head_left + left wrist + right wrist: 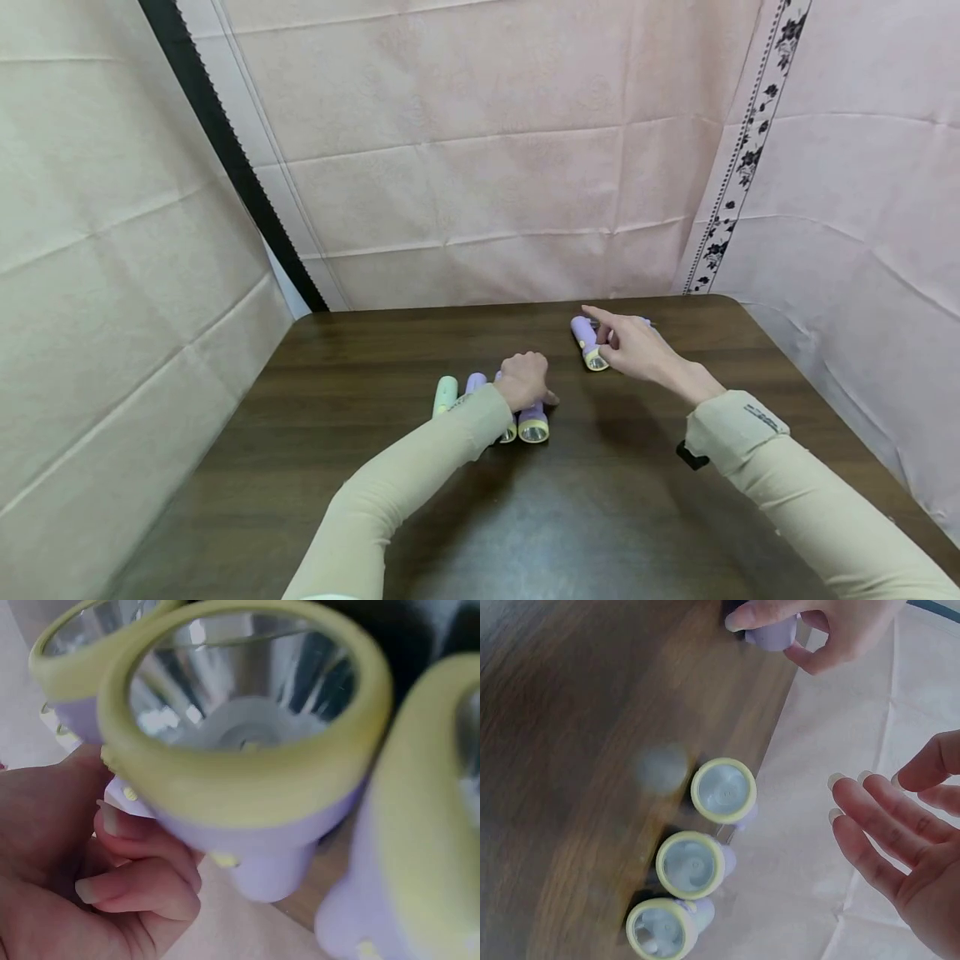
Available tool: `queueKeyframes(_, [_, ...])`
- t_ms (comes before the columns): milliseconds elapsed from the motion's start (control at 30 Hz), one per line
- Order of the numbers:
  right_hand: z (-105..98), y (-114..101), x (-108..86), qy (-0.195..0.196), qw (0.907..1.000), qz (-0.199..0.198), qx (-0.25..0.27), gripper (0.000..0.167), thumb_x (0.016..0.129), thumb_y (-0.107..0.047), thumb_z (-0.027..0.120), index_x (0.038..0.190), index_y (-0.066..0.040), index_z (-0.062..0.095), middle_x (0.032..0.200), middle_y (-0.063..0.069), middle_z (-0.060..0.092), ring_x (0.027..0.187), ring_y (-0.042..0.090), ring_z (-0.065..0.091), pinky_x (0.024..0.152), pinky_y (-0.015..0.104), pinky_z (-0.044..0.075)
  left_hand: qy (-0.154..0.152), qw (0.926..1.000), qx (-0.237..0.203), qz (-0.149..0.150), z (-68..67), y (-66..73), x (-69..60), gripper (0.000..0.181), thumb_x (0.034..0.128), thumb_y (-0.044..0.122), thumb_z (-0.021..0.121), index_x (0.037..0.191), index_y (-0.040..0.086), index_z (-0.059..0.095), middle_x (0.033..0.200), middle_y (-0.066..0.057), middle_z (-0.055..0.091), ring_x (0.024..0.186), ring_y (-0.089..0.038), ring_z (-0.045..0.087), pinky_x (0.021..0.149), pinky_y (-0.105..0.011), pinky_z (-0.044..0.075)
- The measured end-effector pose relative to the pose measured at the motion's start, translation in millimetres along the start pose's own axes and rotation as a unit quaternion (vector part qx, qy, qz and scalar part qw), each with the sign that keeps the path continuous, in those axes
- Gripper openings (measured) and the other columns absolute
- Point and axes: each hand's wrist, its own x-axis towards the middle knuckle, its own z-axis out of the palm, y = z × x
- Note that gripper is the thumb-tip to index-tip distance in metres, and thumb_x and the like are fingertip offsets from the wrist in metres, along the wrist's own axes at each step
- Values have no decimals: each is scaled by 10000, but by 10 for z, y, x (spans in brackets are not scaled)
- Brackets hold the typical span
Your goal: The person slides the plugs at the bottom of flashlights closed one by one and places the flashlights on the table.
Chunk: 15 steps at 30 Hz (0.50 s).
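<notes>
My left hand [525, 381] pinches a purple flashlight [534, 427] with a yellow rim, at the right end of a row lying on the table. In the left wrist view, the curled fingers [142, 877] are close beside the flashlights' purple bodies. Close by in the row are a mint green flashlight [445, 392] and more purple ones, partly covered by my left arm. My right hand [637, 346] hovers with loose fingers over a second group and holds nothing. Three flashlights of that group show in the right wrist view, the nearest lens [724, 791] facing the camera.
The dark wooden table [375, 350] has its far edge against a pale cloth wall [487, 167]. More cloth hangs at the left and right sides. Between the two flashlight groups lies a strip of bare tabletop.
</notes>
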Motion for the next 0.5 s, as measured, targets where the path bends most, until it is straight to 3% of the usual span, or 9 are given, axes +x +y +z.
queueKeyframes(133, [-69, 81, -42, -9, 9999, 147, 26, 638, 802, -22, 544, 1429, -85, 446, 901, 66, 671, 718, 137, 594, 643, 309, 459, 181, 9998, 5, -22, -86, 70, 132, 679, 701, 705, 688, 1047, 121, 670, 1052, -40, 701, 898, -222, 687, 647, -348, 549])
queueKeyframes(233, [-107, 138, -76, 55, 9997, 228, -43, 624, 798, -22, 544, 1415, -83, 463, 888, 56, 679, 702, 139, 585, 631, 306, 450, 393, 9990, -187, 128, -168, 152, 290, 684, 762, 726, 600, 1029, 101, 675, 1051, -66, 704, 911, -253, 691, 664, -367, 547])
queueKeyframes(367, [-141, 195, -108, 136, 9993, 335, -15, 601, 804, -13, 542, 1399, -85, 484, 856, 32, 664, 642, 126, 524, 583, 289, 407, 558, 9958, -679, 257, -226, 259, 558, 606, 860, 644, 560, 1061, 82, 662, 1091, -107, 686, 963, -283, 677, 740, -403, 546])
queueKeyframes(500, [-176, 293, -181, 157, 9989, 444, 41, 581, 814, -10, 527, 1389, -85, 494, 886, 68, 674, 646, 118, 524, 568, 283, 401, 376, 9894, -1405, 19, -194, 429, 837, 533, 906, 551, 569, 1147, 80, 640, 1169, -118, 661, 1018, -285, 658, 821, -414, 535])
